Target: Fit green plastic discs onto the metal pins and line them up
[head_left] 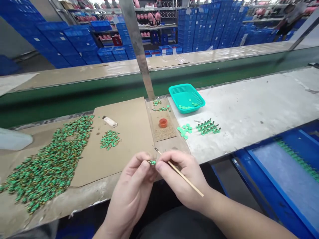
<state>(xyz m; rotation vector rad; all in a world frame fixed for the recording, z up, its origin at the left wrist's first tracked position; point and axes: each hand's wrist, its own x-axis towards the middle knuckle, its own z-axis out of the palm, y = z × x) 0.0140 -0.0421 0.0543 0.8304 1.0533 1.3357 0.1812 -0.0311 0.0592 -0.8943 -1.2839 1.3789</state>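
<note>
Near the table's front edge, my left hand (136, 186) pinches a small green piece (152, 162) between thumb and fingertips. Close beside it on the right, my right hand (183, 177) holds a thin wooden brush (185, 179), its dark tip pointing up and to the left. The fingertips of my right hand are at the green piece; whether they touch it is hard to tell. Beyond the hands, a small red dish (163, 123) stands on a brown board (165, 132). Green discs (184, 131) and rows of assembled green pieces (208, 126) lie to the right of it.
A large heap of green pieces (50, 162) covers the left, with a smaller pile (109, 139) on cardboard (124, 122) near a white tube (110, 121). A teal basket (186, 110) holds discs. A metal post (138, 49) rises behind; a person (289, 20) stands far right.
</note>
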